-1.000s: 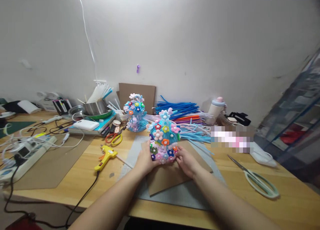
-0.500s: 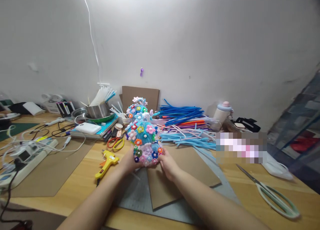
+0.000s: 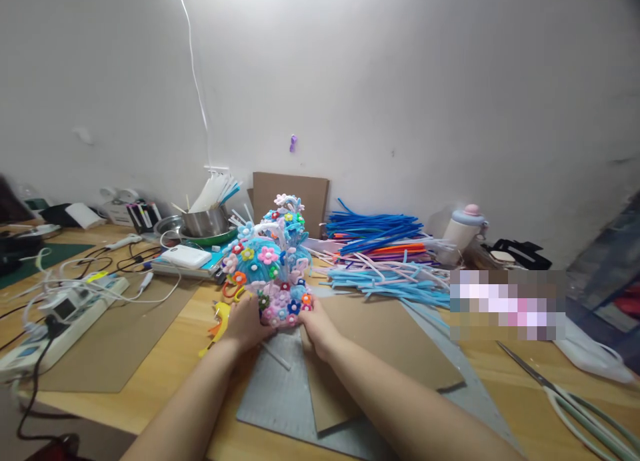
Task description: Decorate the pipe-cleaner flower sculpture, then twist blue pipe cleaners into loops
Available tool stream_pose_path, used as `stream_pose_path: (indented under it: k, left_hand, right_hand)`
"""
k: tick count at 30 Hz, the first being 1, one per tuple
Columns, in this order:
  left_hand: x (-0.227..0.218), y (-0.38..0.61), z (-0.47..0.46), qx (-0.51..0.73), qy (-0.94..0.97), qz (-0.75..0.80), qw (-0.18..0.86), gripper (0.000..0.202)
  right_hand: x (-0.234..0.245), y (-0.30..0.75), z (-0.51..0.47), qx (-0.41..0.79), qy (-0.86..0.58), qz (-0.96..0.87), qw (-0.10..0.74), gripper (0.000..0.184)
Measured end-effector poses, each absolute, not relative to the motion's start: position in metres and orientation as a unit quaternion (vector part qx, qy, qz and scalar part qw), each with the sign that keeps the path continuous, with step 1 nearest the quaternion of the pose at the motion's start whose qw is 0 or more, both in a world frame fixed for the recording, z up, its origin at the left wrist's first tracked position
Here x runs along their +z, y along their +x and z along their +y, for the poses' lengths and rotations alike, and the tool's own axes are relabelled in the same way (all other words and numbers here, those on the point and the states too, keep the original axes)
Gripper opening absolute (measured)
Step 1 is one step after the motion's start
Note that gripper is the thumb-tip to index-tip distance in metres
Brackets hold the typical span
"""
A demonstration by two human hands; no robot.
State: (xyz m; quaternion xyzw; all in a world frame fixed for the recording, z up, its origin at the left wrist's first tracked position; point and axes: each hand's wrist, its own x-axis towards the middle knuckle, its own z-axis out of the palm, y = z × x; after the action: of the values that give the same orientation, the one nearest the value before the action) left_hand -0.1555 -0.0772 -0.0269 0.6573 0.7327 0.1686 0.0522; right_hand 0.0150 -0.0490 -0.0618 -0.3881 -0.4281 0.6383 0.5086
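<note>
Head view: both hands clasp the ornament (image 3: pixel 267 274), a blue fuzzy mound studded with small coloured flowers, by its lower end. The left hand (image 3: pixel 245 324) cups the bottom from the left, its fingers curled round the base. The right hand (image 3: pixel 314 322) presses in from the right, with the fingertips (image 3: pixel 306 303) touching the lowest flowers. Between the two palms the base is clamped, and the ornament leans with its top toward the left. It sits at the far edge of the grey mat (image 3: pixel 273 401), just left of the cardboard (image 3: pixel 385 344); whether its base rests on the table cannot be told.

Both forearms reach forward from the lower edge, converging on the ornament, wrists straight and low over the mat.

A second flowered piece (image 3: pixel 289 215) stands just behind the held one. A yellow glue gun (image 3: pixel 219 322) shows partly behind the left hand. Pipe cleaners (image 3: pixel 380 251) lie heaped to the right near the wall, with a bottle (image 3: pixel 463 231) beyond them. Scissors (image 3: pixel 575 401) lie well to the right. A power strip (image 3: pixel 60 314) and a steel pot (image 3: pixel 205 221) are off to the left.
</note>
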Motion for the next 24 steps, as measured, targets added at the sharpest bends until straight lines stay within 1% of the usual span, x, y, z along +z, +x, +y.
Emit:
stream_pose_path:
  k: [4, 8, 10, 13, 15, 17, 18, 19, 22, 24]
  left_hand:
    - [-0.032, -0.146, -0.079, 0.139, 0.63, 0.764, 0.019, 0.079]
    - [-0.042, -0.128, -0.077, 0.136, 0.602, 0.786, -0.017, 0.098]
    - [-0.048, -0.119, -0.076, 0.144, 0.595, 0.789, -0.044, 0.1]
    - [-0.053, -0.11, -0.077, 0.175, 0.595, 0.78, -0.088, 0.092]
    - [-0.053, -0.108, -0.078, 0.199, 0.597, 0.772, -0.094, 0.09]
    - [-0.05, -0.107, -0.078, 0.22, 0.597, 0.767, -0.085, 0.09]
    - [-0.047, -0.108, -0.078, 0.227, 0.598, 0.765, -0.078, 0.092]
    - [-0.044, -0.108, -0.078, 0.232, 0.598, 0.764, -0.069, 0.093]
    - [-0.036, -0.111, -0.075, 0.229, 0.596, 0.768, -0.04, 0.101]
    - [-0.033, -0.114, -0.073, 0.213, 0.601, 0.77, -0.004, 0.104]
  right_hand:
    - [-0.062, 0.007, -0.045, 0.602, -0.402, -0.473, 0.502, 0.058]
    - [-0.063, 0.003, -0.039, 0.547, -0.42, -0.549, 0.472, 0.059]
    - [-0.062, 0.013, -0.032, 0.509, -0.436, -0.592, 0.448, 0.055]
    - [-0.057, 0.048, -0.016, 0.43, -0.472, -0.658, 0.399, 0.045]
    - [-0.053, 0.079, -0.006, 0.373, -0.487, -0.707, 0.351, 0.035]
    - [-0.05, 0.109, -0.001, 0.328, -0.485, -0.759, 0.285, 0.026]
    - [-0.049, 0.122, 0.0, 0.308, -0.481, -0.782, 0.252, 0.028]
    - [-0.049, 0.133, 0.0, 0.289, -0.476, -0.801, 0.22, 0.033]
    - [-0.05, 0.153, -0.002, 0.241, -0.465, -0.839, 0.15, 0.058]
    - [-0.051, 0.159, -0.001, 0.219, -0.462, -0.851, 0.121, 0.069]
